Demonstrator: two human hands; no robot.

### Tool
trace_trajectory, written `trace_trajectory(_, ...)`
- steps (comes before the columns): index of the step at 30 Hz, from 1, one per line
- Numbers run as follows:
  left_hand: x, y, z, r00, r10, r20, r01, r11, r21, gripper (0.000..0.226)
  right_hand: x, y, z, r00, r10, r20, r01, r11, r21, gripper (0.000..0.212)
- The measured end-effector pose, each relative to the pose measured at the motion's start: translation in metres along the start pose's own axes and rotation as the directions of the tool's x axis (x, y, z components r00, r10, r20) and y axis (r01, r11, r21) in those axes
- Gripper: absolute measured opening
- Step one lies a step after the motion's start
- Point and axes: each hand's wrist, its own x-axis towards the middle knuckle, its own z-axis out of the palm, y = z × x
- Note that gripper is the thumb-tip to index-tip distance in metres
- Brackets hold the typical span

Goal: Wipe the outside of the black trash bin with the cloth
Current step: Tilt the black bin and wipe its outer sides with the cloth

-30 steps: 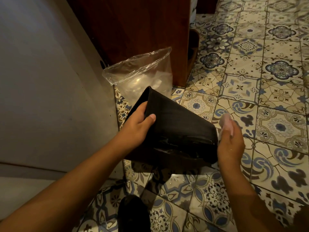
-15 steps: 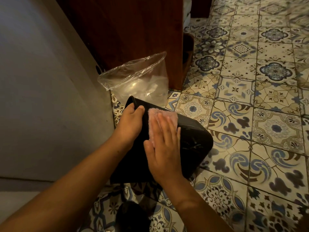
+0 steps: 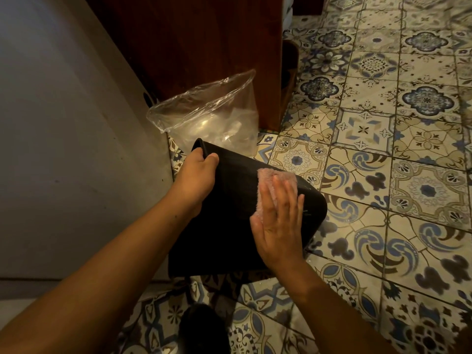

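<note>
The black trash bin (image 3: 232, 208) is tipped over above the tiled floor, its rim toward the wall and its base to the right. My left hand (image 3: 195, 178) grips the rim at the upper left, fingers curled over the edge. A pink cloth (image 3: 270, 178) lies flat on the bin's upper side near the base. My right hand (image 3: 279, 223) presses on the cloth with straight, spread fingers.
A clear plastic bag (image 3: 212, 116) stands just behind the bin, against a dark wooden cabinet (image 3: 204, 39). A pale wall (image 3: 63, 149) fills the left side. Patterned floor tiles (image 3: 383, 175) spread to the right. A dark shape (image 3: 201, 328) sits at the bottom centre.
My right hand with the cloth came from the bin's base end onto its upper side, then slid right toward the base. My left hand kept its grip on the rim.
</note>
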Motion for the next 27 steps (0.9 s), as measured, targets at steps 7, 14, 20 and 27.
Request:
trace_trajectory(7, 0.009, -0.005, -0.003, 1.000, -0.011, 0.000, 0.011, 1.000, 0.002, 0.030, -0.005, 0.055, -0.005, 0.979, 0.201, 0.037, -0.204, 0.975, 0.087, 0.061)
trace_trajectory(14, 0.012, -0.006, 0.000, 0.999, -0.017, -0.032, 0.018, 1.000, 0.018, 0.033, 0.001, 0.078, -0.014, 0.968, 0.247, 0.039, -0.249, 0.938, 0.240, 0.057)
trace_trajectory(20, 0.012, -0.009, 0.001, 1.000, -0.005, -0.031, 0.006, 0.999, 0.048, 0.041, 0.001, 0.079, -0.022, 0.930, 0.363, 0.064, -0.362, 0.870, 0.335, 0.063)
trace_trajectory(27, 0.004, -0.007, 0.001, 1.000, 0.000, -0.003, 0.000, 0.999, 0.039, 0.032, 0.006, 0.073, -0.047, 0.757, 0.631, 0.173, -0.599, 0.563, 0.570, 0.056)
